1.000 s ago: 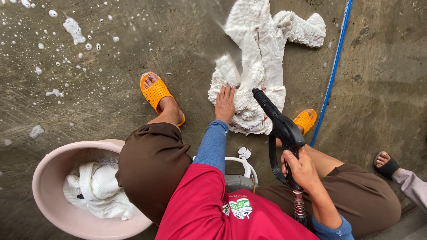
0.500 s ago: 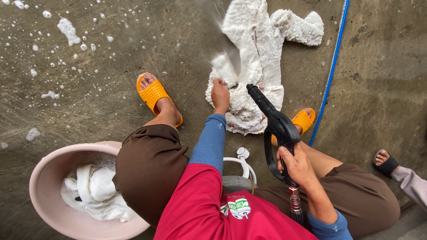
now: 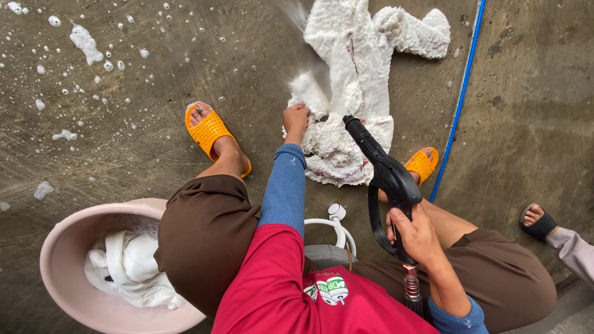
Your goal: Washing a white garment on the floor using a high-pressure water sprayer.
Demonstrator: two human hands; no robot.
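So here we're crouched over the wet concrete floor with the white fluffy cloth spread out straight ahead of us, between our two orange slippers. Its long axis runs away from us, near end bunched by our knees, far end reaching toward the top of the view with one sleeve-like flap kicked out to the right.

Our left hand is the nearer one: it's closed down on the near-left edge of the cloth, fingers curled into the pile, pinning it. Our right hand is wrapped tight around the grip of the black spray gun, whose nozzle tip points up and left across the cloth's lower part, just to the right of the left hand. A spray of water seems to be hitting beside the left hand's knuckles, though it's hard to be sure.

Room-wise: open floor with soap foam to the left, the blue hose running along the right just past the cloth, so that side is tighter. Pink basin with more white laundry sits behind-left by our knee, and someone else's foot in a black sandal is far right.
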